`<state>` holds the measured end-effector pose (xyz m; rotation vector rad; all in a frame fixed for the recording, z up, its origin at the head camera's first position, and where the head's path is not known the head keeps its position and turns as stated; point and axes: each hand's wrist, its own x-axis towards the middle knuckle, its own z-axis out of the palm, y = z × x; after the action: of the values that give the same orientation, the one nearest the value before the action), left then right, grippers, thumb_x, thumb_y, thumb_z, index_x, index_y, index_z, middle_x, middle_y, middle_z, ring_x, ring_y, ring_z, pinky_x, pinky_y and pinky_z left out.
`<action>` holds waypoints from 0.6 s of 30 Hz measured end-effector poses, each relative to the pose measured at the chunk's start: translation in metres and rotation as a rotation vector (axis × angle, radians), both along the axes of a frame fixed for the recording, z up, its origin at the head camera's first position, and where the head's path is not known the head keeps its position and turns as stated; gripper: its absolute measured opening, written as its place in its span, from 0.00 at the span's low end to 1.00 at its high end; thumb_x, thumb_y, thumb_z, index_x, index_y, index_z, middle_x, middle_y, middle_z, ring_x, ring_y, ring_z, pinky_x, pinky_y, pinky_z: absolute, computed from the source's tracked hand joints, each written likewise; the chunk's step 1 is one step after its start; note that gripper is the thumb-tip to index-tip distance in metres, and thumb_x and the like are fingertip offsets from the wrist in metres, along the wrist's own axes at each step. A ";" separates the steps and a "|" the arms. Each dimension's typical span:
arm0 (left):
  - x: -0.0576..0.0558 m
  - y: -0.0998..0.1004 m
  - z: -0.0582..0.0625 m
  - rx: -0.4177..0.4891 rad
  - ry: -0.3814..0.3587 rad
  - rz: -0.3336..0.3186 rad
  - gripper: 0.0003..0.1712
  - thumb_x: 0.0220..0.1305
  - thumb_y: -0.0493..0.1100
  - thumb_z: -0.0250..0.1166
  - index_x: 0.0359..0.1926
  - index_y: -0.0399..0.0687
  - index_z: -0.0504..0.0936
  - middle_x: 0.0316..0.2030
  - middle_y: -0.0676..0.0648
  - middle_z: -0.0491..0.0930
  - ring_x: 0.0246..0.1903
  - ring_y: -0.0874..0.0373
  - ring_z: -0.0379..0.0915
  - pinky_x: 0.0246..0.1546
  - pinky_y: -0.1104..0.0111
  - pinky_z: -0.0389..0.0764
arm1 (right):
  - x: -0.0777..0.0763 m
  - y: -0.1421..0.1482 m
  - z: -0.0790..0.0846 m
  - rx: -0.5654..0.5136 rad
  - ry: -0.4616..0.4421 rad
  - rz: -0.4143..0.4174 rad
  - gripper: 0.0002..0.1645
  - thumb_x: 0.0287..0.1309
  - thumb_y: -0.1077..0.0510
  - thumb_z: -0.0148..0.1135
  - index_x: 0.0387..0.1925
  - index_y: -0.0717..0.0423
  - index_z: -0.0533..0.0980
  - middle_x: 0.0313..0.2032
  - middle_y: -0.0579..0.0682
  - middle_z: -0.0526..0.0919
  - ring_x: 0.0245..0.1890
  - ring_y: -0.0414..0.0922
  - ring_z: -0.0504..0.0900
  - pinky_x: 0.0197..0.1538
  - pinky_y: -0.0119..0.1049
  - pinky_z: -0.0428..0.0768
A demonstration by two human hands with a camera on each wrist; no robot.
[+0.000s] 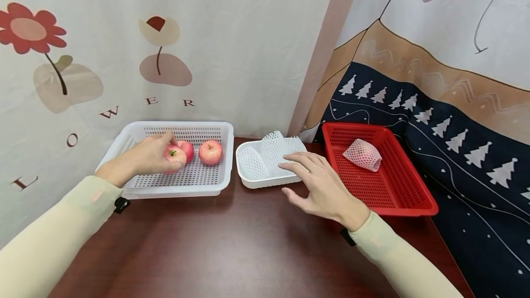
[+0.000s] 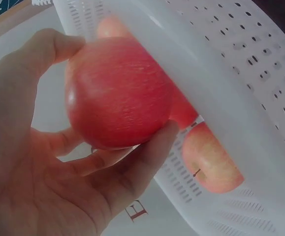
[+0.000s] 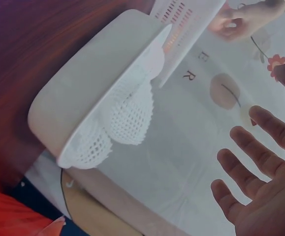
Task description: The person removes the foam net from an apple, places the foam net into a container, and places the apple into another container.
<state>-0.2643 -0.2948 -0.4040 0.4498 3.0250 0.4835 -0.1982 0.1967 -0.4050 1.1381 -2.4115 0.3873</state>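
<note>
An apple [image 2: 117, 93] sits between the thumb and curled fingers of my left hand [image 1: 150, 154], which holds it over the white basket [image 1: 178, 191]. Behind it in that basket lies a second red apple [image 1: 187, 149], partly hidden, and a third apple [image 1: 210, 152] rests to the right. My right hand [image 1: 325, 187] hovers with fingers spread and nothing in its grasp, just right of a small white tray [image 1: 265, 182]. White foam net sleeves [image 1: 273, 151] stand in that tray, and the right wrist view shows them [image 3: 130, 115] poking above its rim.
A red basket [image 1: 397, 197] stands at the right, holding one apple wrapped in a foam net [image 1: 363, 154]. All containers sit on a dark brown table [image 1: 232, 247]. A printed curtain [image 1: 248, 49] hangs right behind them.
</note>
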 end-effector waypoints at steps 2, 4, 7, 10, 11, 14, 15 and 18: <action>-0.001 -0.002 0.000 -0.009 -0.015 -0.008 0.35 0.60 0.55 0.83 0.58 0.38 0.79 0.41 0.37 0.85 0.44 0.42 0.81 0.41 0.56 0.79 | 0.000 -0.003 0.001 0.005 0.002 0.010 0.36 0.68 0.42 0.79 0.74 0.43 0.83 0.74 0.51 0.86 0.76 0.55 0.82 0.79 0.60 0.79; -0.002 -0.003 0.000 -0.018 -0.033 -0.011 0.36 0.60 0.55 0.82 0.58 0.38 0.79 0.39 0.39 0.84 0.43 0.43 0.80 0.40 0.58 0.77 | 0.001 -0.006 0.001 0.010 0.003 0.018 0.36 0.68 0.42 0.79 0.74 0.44 0.83 0.73 0.51 0.86 0.76 0.55 0.82 0.79 0.59 0.79; -0.004 -0.005 -0.001 -0.039 -0.058 -0.016 0.37 0.60 0.55 0.82 0.59 0.36 0.79 0.37 0.41 0.83 0.41 0.45 0.79 0.39 0.58 0.76 | 0.001 -0.010 0.002 0.014 -0.001 0.031 0.35 0.69 0.42 0.79 0.74 0.44 0.83 0.73 0.51 0.86 0.76 0.54 0.82 0.80 0.59 0.78; -0.007 -0.009 -0.001 -0.065 -0.086 -0.018 0.39 0.60 0.56 0.82 0.60 0.34 0.78 0.34 0.43 0.81 0.39 0.45 0.79 0.39 0.57 0.77 | 0.001 -0.015 0.002 0.014 0.003 0.049 0.34 0.69 0.43 0.79 0.73 0.44 0.84 0.73 0.50 0.86 0.76 0.53 0.82 0.80 0.58 0.79; -0.008 -0.010 -0.001 -0.075 -0.097 -0.016 0.40 0.60 0.56 0.82 0.60 0.33 0.78 0.34 0.43 0.80 0.39 0.46 0.79 0.40 0.56 0.78 | 0.001 -0.017 0.002 0.013 0.005 0.057 0.34 0.69 0.43 0.79 0.73 0.44 0.84 0.73 0.50 0.86 0.76 0.53 0.82 0.80 0.58 0.79; -0.009 -0.015 -0.001 -0.105 -0.127 -0.015 0.42 0.59 0.57 0.82 0.59 0.31 0.77 0.35 0.41 0.81 0.40 0.45 0.79 0.43 0.53 0.82 | 0.002 -0.022 0.002 0.010 0.015 0.082 0.34 0.69 0.43 0.79 0.72 0.45 0.84 0.73 0.50 0.87 0.76 0.53 0.82 0.80 0.57 0.79; -0.010 -0.017 -0.001 -0.115 -0.136 -0.015 0.41 0.59 0.56 0.82 0.59 0.30 0.77 0.36 0.41 0.82 0.40 0.44 0.79 0.43 0.52 0.83 | 0.002 -0.024 0.003 0.009 0.017 0.089 0.34 0.69 0.43 0.79 0.72 0.45 0.84 0.73 0.50 0.87 0.76 0.53 0.82 0.81 0.57 0.79; -0.010 -0.021 0.000 -0.140 -0.174 -0.022 0.40 0.59 0.55 0.81 0.58 0.29 0.77 0.40 0.38 0.83 0.42 0.43 0.80 0.45 0.52 0.84 | 0.002 -0.030 0.003 0.013 0.022 0.104 0.34 0.69 0.43 0.80 0.72 0.46 0.84 0.73 0.50 0.87 0.76 0.53 0.82 0.81 0.56 0.79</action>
<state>-0.2745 -0.3160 -0.4043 0.4087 2.8587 0.2897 -0.1959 0.1669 -0.4018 1.2709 -2.3449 0.3907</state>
